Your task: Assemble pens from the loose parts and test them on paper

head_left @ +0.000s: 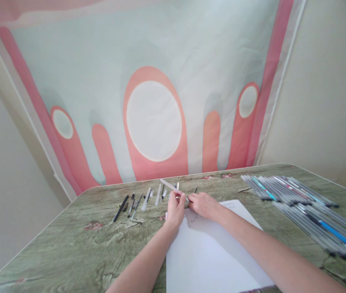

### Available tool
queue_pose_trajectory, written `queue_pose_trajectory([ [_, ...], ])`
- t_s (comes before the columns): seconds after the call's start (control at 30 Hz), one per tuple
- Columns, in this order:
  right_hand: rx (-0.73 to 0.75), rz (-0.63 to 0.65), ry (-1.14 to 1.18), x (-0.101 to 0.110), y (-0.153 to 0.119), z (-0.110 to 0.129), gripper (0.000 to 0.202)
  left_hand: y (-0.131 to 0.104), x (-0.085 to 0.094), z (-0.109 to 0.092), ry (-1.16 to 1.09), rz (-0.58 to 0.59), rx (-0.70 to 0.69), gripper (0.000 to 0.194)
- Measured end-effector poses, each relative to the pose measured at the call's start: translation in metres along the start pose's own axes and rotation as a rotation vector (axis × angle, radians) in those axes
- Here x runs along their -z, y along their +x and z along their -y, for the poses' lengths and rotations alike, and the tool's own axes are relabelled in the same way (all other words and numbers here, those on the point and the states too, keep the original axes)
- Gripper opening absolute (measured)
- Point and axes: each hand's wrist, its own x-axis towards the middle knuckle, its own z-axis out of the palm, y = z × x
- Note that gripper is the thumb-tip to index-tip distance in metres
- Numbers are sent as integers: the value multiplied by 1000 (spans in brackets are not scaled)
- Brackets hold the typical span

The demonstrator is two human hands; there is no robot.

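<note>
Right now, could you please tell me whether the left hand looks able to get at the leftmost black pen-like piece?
Probably yes: nothing covers the black pen-like piece, and the left hand could pass above the loose pieces between, though it seems occupied with a pale strip.

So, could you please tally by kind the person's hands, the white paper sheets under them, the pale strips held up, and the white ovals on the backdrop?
Hands: 2 (left hand, right hand)
White paper sheet: 1 visible
Pale strip at the left hand: 1
White ovals on the backdrop: 3
Total: 7
</note>
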Motion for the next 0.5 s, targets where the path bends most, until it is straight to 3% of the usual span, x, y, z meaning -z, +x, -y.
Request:
queue_pose_trajectory([
  [0.27,20,15,0,6,-1,-1,22,3,1,0,-162,-66,103,31],
  [0.5,20,12,-6,5,-1,-2,23,6,3,-3,-348,-10,155,35],
])
